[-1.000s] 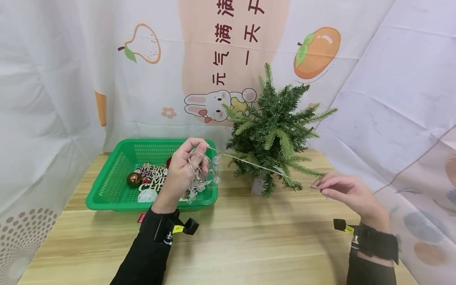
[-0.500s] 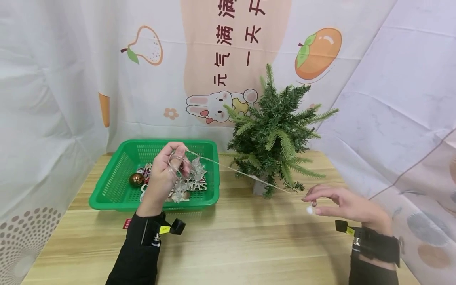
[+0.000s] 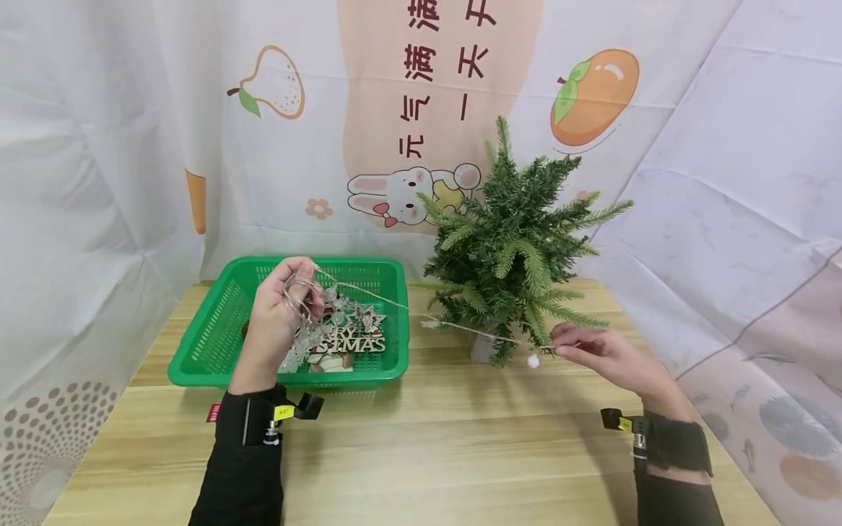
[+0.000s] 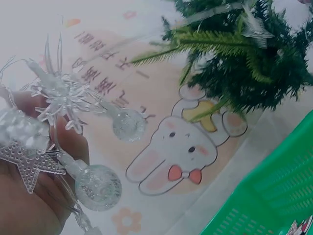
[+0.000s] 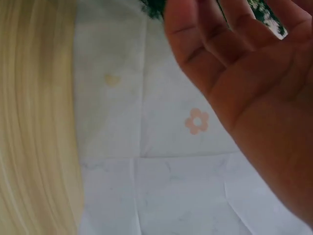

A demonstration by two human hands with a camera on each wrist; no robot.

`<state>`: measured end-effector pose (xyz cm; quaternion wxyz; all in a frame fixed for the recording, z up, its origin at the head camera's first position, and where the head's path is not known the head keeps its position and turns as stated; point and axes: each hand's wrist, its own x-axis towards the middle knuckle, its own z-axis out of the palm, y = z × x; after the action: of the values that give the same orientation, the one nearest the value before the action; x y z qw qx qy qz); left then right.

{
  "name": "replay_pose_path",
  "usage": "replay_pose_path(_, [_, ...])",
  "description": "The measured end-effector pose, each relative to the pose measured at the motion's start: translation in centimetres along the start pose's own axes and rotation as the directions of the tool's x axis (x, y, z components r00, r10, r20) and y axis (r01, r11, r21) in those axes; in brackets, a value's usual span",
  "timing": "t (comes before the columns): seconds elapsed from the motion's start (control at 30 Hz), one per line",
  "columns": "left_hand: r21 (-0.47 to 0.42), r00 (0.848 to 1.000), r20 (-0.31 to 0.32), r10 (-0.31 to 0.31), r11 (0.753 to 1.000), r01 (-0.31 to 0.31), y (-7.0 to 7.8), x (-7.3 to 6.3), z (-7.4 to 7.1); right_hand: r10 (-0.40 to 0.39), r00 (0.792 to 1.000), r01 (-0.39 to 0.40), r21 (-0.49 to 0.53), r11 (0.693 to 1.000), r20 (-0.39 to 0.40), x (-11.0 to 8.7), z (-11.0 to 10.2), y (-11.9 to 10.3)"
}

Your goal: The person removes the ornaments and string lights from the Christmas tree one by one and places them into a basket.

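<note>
My left hand (image 3: 279, 314) grips the looped bundle of a string of fairy lights (image 4: 98, 187). In the left wrist view its clear ball, star (image 4: 32, 167) and snowflake-shaped covers hang against the fingers. A thin stretch of the wire runs across to my right hand (image 3: 608, 358), which pinches it between thumb and fingers. A small white piece (image 3: 533, 361) dangles just left of those fingertips. Behind the wire stands a small green Christmas tree (image 3: 520, 248), close to the right hand. The right wrist view hides the pinched wire.
Below and behind the left hand sits a green plastic basket (image 3: 403, 343) with wooden "Christmas" lettering (image 3: 355, 345) and other ornaments. Everything stands on a wooden table (image 3: 460, 453). A printed curtain (image 3: 316, 146) hangs behind and along the sides.
My left hand has moved left over the basket with the bundle, drawing out a longer stretch of wire. The right hand dipped, then shifted left nearer the tree.
</note>
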<state>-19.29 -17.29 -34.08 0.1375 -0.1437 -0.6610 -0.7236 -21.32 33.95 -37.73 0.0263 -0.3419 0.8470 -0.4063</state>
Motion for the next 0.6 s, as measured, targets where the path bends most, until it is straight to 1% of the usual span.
replay_pose_path(0.1, [-0.009,1.000,-0.019,-0.011,1.000,0.011,-0.2,0.1,-0.6,0.006,1.000,-0.006,-0.016,1.000,-0.025,0.4,0.5,0.2])
replay_pose_path(0.17, [-0.010,1.000,-0.022,-0.009,1.000,0.009,-0.3,0.2,-0.8,0.024,0.999,-0.025,-0.033,0.999,-0.045,0.6,0.7,0.2])
replay_pose_path(0.23, [-0.005,1.000,-0.025,-0.006,1.000,0.006,-0.3,0.2,-1.0,0.055,0.996,-0.059,-0.064,0.996,-0.065,0.7,0.9,0.2])
replay_pose_path(0.33, [0.010,1.000,-0.031,-0.002,1.000,0.002,-0.4,0.2,-1.3,0.116,0.990,-0.122,-0.077,0.990,-0.082,0.7,1.2,0.1])
replay_pose_path(0.47, [0.037,1.000,-0.027,0.010,0.999,-0.009,-0.5,0.2,-2.0,0.184,0.974,-0.191,-0.041,0.981,-0.129,0.8,1.4,0.0])
replay_pose_path(0.57, [0.054,0.999,-0.030,0.018,0.998,-0.016,-0.6,0.2,-2.5,0.187,0.964,-0.194,-0.019,0.981,-0.192,1.1,1.5,-0.2])
replay_pose_path(0.6, [0.058,0.999,-0.040,0.017,0.998,-0.015,-0.6,0.2,-2.6,0.187,0.959,-0.194,-0.014,0.981,-0.211,1.2,1.6,-0.2])
